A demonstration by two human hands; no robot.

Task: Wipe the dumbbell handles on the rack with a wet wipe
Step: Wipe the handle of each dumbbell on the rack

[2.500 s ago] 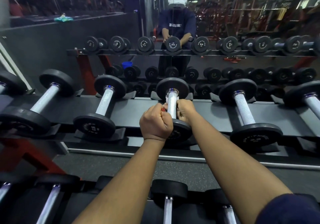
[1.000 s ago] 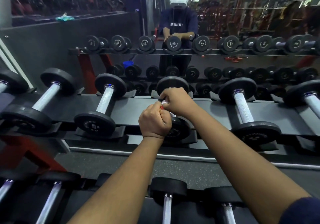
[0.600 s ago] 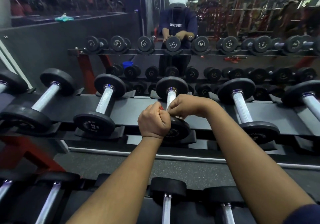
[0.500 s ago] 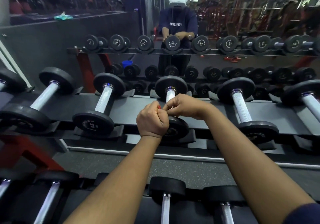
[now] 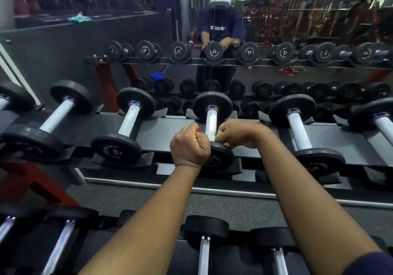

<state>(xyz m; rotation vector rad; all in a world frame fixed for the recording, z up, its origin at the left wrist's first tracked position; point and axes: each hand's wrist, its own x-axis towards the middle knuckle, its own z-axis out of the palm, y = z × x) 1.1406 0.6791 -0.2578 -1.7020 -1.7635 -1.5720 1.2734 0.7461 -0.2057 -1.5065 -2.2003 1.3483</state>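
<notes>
1. One dumbbell handle on the rack is getting wiped in the head view. The left hand and right hand are clenching a wet wipe looped round its near end.
2. Neighbouring handles are sitting untouched; whether they are wiped already, I cannot tell.
</notes>
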